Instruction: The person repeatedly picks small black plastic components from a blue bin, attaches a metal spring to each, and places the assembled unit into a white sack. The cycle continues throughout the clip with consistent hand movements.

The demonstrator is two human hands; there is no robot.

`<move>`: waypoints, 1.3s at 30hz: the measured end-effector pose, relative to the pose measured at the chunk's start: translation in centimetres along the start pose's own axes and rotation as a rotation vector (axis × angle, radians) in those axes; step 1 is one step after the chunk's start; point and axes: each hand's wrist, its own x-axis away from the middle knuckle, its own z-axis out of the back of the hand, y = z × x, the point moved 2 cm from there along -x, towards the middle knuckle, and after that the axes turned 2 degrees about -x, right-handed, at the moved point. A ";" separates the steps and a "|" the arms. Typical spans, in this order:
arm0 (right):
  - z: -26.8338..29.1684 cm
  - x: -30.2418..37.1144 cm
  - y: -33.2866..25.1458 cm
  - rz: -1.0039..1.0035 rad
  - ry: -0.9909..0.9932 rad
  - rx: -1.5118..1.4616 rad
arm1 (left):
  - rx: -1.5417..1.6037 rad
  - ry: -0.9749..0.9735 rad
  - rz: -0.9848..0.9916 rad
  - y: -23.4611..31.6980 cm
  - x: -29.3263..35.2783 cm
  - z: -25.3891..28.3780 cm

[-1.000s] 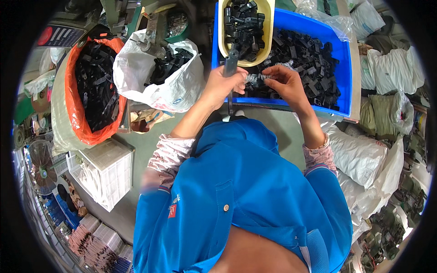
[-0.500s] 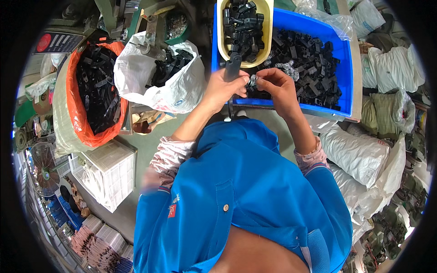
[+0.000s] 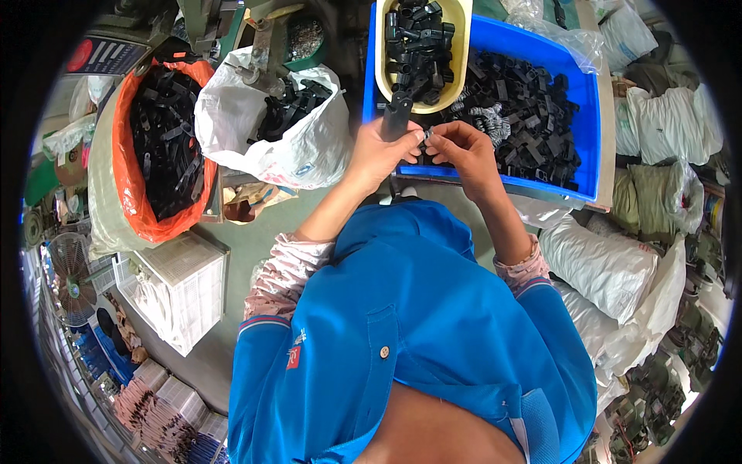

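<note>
My left hand (image 3: 376,161) is closed round a long black plastic part (image 3: 396,116), a flat handle-like piece that stands up out of the fist. The fingertips of my right hand (image 3: 470,158) are pinched on a small silvery metal piece (image 3: 426,136), right against my left thumb and fingertips. Its exact shape is too small to make out, and the fingers partly hide it. Both hands are over the front edge of a blue bin (image 3: 589,139) of black plastic parts (image 3: 533,116). Among these parts lies a clump of silvery coiled springs (image 3: 490,124).
A yellow tub (image 3: 461,54) of black tubular parts sits at the blue bin's left. Further left stand a white sack (image 3: 309,158) and an orange-lined sack (image 3: 127,185), both holding black parts. A white crate (image 3: 193,294) is on the floor; stuffed white sacks (image 3: 603,267) lie at right.
My right hand has shifted slightly left, closer to my left hand. Less silvery metal shows between the fingertips now. The black part stays in my left hand, tilted a little differently.
</note>
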 end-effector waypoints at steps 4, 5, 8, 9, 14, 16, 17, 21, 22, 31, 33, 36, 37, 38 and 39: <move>0.0 0.1 0.5 0.006 0.009 -0.005 | -0.010 0.036 0.030 -0.3 0.0 0.1; -0.1 0.2 0.5 0.046 0.015 0.024 | -0.009 0.044 0.039 -0.4 -0.1 0.1; -0.5 0.6 0.2 0.160 0.040 0.142 | -0.023 0.077 0.042 -0.5 -0.4 0.4; -0.5 0.6 0.0 0.169 0.053 0.160 | -0.038 0.070 0.040 -0.5 -0.5 0.4; -0.5 0.3 -1.7 0.016 0.048 0.087 | -0.088 0.077 -0.124 0.2 -0.3 -0.6; -0.5 0.4 -1.2 0.006 0.021 0.026 | 0.025 0.115 -0.137 0.2 -0.3 -1.0; -0.5 0.4 -0.9 0.001 0.008 -0.004 | -0.001 0.101 -0.133 0.3 -0.2 -1.2; -0.2 0.1 -0.2 -0.035 0.038 -0.131 | -0.114 0.073 -0.138 0.5 0.1 -1.3; -0.2 0.0 -0.3 -0.035 0.037 -0.139 | -0.142 0.072 -0.145 0.5 0.1 -1.3; -0.1 0.3 1.0 0.023 -0.021 -0.077 | -0.221 0.214 -0.185 -0.6 -0.7 -0.8; -0.3 0.4 1.2 0.019 -0.020 -0.121 | -0.131 0.186 -0.120 -0.6 -1.1 -0.5; 0.1 0.0 1.0 -0.062 0.033 -0.232 | -0.071 0.069 -0.116 0.5 -0.7 -0.4; 0.3 -0.1 0.8 -0.077 0.017 -0.234 | -0.063 0.018 -0.130 0.8 -0.5 -0.4; 0.4 -0.2 0.6 -0.093 0.002 -0.237 | -0.150 -0.017 -0.165 0.9 -0.3 -0.3; 0.4 -0.2 0.5 -0.109 -0.014 -0.240 | -0.158 -0.025 -0.147 0.9 -0.1 -0.2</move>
